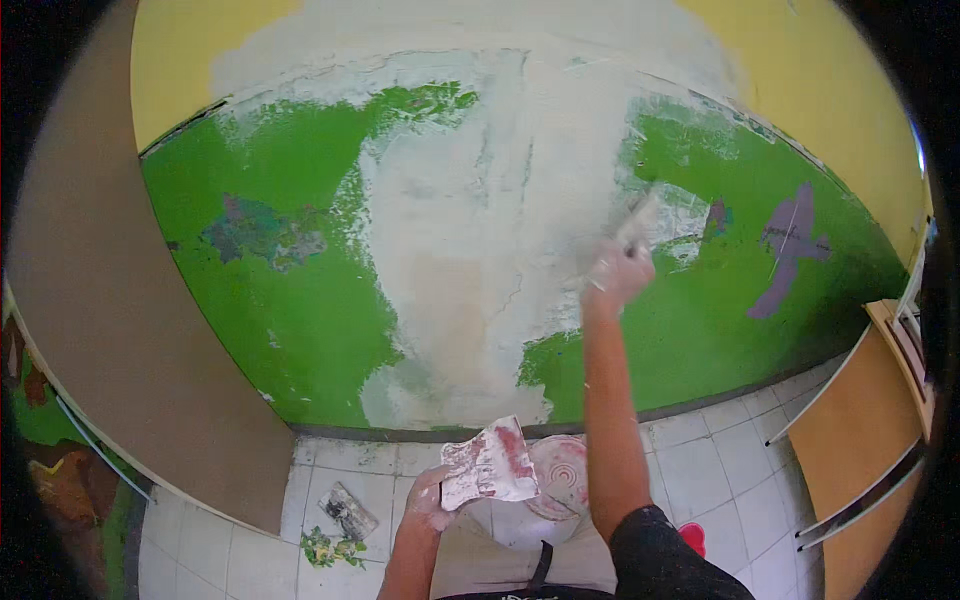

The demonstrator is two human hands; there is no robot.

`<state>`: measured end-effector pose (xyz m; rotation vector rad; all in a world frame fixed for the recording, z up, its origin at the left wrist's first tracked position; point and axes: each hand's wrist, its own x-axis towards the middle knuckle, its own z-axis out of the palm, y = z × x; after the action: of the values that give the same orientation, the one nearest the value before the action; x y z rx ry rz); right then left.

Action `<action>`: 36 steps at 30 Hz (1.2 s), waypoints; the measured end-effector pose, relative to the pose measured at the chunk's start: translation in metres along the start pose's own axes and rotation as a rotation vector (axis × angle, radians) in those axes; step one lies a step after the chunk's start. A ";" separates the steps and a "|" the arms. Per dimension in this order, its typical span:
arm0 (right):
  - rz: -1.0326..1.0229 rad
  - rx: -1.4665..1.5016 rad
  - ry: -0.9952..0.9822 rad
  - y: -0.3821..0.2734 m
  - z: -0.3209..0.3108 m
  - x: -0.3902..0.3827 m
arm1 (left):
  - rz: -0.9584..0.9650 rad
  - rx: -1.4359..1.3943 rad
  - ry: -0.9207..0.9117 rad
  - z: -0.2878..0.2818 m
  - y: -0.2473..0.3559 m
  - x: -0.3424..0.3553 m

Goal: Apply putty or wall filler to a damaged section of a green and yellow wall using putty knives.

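While the person's left hand [428, 497] stays low near the bottom edge of the view, its fingers grip a wide putty trowel [488, 466], a flat blade smeared with white filler and red patches, held tilted just above the floor. Just beside the blade, to its right, stands a white bucket [520, 520] with a round pinkish lid [562, 478] resting on it. On the pale floor tiles [730, 470] to the left lie a small dirty scraper [348, 512] and a scrap of green and yellow debris [328, 548]; a red object [694, 537] peeks out beside the right elbow. Farther up, the right arm stretches to the wall, where the right hand [617, 272], dusted white, is clenched around the handle of a putty knife [638, 220] whose blade is pressed against the surface, though motion blur hides its edge. The wall [290, 300] is green with a broad patch of whitish filler [470, 240] down its middle, purple marks [788, 250] at the right and a yellow band [180, 50] above. A wooden board [860, 420] leans at the right.
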<state>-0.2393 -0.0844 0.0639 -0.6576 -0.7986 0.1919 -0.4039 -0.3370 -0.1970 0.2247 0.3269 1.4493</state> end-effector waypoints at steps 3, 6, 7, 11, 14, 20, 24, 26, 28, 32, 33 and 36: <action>-0.285 -0.477 -0.045 -0.054 0.067 -0.050 | 0.044 0.045 0.041 -0.006 0.005 -0.007; -0.377 -0.435 -0.381 -0.089 0.093 -0.114 | 0.077 -0.007 0.025 -0.025 0.016 -0.009; -0.542 -0.441 -0.417 -0.085 0.096 -0.126 | 0.074 -0.048 0.005 -0.026 0.018 -0.009; -0.977 -0.421 -0.452 -0.069 0.076 -0.150 | 0.095 -0.063 -0.028 -0.020 0.031 -0.012; -0.940 -0.235 -0.579 -0.068 0.042 -0.109 | 0.097 -0.072 -0.046 -0.004 0.052 -0.017; -1.309 -0.332 -0.278 -0.138 0.053 0.090 | 0.171 0.193 -0.105 0.070 0.099 0.006; -1.493 -0.494 -0.702 -0.106 0.068 0.109 | 0.183 0.201 -0.210 0.110 0.121 0.027; -1.509 -0.526 -0.738 -0.065 0.047 0.079 | 0.205 0.259 -0.237 0.126 0.127 0.031; -1.452 -0.534 -0.885 -0.009 0.003 0.061 | 0.188 0.260 -0.225 0.139 0.126 0.038; -1.185 -0.516 -1.177 0.038 -0.091 0.032 | 0.174 0.291 -0.207 0.148 0.126 0.041; -1.193 -0.551 -1.178 0.023 -0.105 0.034 | 0.163 0.293 -0.206 0.146 0.127 0.041; -1.206 -0.523 -0.781 0.014 -0.122 0.078 | 0.158 0.283 -0.215 0.145 0.124 0.036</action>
<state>-0.0967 -0.1006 0.0397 -0.4681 -1.9004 -0.9463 -0.4654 -0.2801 -0.0216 0.6430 0.3440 1.5151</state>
